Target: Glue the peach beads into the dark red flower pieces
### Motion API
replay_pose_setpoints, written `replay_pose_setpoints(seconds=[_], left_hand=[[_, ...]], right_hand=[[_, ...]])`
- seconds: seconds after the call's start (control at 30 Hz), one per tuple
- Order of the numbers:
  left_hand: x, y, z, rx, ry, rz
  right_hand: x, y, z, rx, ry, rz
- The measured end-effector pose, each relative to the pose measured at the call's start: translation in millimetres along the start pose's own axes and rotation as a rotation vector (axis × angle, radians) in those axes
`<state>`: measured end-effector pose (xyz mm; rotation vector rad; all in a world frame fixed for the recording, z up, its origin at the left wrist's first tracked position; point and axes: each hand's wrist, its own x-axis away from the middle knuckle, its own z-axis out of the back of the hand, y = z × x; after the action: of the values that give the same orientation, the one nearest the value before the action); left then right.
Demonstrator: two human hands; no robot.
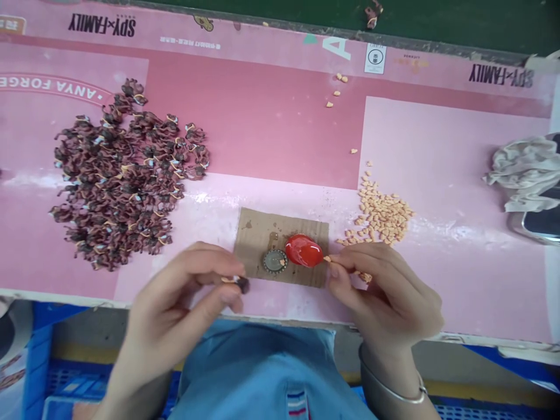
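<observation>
My left hand (192, 303) pinches a small dark brown figure (241, 284) with a yellowish strip, left of a piece of brown cardboard (258, 230). Between the thumb and forefinger of my right hand (385, 291) is a small light-orange piece (327, 258), close to the right edge of a glossy red cap (308, 253) on the cardboard. Beside the red cap lies a metal bottle cap (275, 261) with a small orange piece in it. A pile of light-orange pieces (385, 216) lies beyond my right hand. Many brown figures (126, 181) are heaped at the left.
The table (262, 128) has a pink printed cover. A few loose orange pieces lie toward its far side. At the right edge a crumpled whitish cloth (525, 172) rests on a dark object. One more brown figure (373, 14) sits on the green surface beyond.
</observation>
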<state>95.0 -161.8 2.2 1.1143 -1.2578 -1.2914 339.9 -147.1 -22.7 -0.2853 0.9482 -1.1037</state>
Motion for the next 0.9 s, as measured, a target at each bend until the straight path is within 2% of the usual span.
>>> replay_pose_setpoints(seconds=[0.1,0.2,0.3,0.43,0.57,0.63,0.77,0.9], left_hand=[[0.1,-4.8,-20.5,0.453,-0.134,0.217],[0.3,-9.0,-36.7,0.753,-0.225,0.395],[2.0,-11.3,-43.5,0.892,-0.244,0.512],[5.8,-11.5,-42.5,0.983,-0.275,0.540],[7.3,-11.6,-39.9,0.986,-0.256,0.533],[6.1,-11.8,-39.6,0.933,-0.203,0.515],[1.4,-6.4,-44.1,0.758,-0.081,0.419],[-6.4,10.2,-44.8,0.435,-0.034,0.320]], right_hand=[[-2.5,-12.8,3.3,-0.137,-0.007,-0.008],[-7.0,-29.9,2.7,-0.236,-0.057,0.021],[-10.6,-40.2,-3.0,-0.278,-0.042,0.025],[-10.1,-40.1,-10.4,-0.282,-0.033,0.045],[-0.8,-42.5,-6.9,-0.181,-0.055,0.083],[4.5,-49.2,-0.8,-0.050,-0.081,0.126],[6.6,-61.2,12.0,0.218,-0.220,0.137],[4.8,-45.1,22.7,0.120,-0.309,0.152]])
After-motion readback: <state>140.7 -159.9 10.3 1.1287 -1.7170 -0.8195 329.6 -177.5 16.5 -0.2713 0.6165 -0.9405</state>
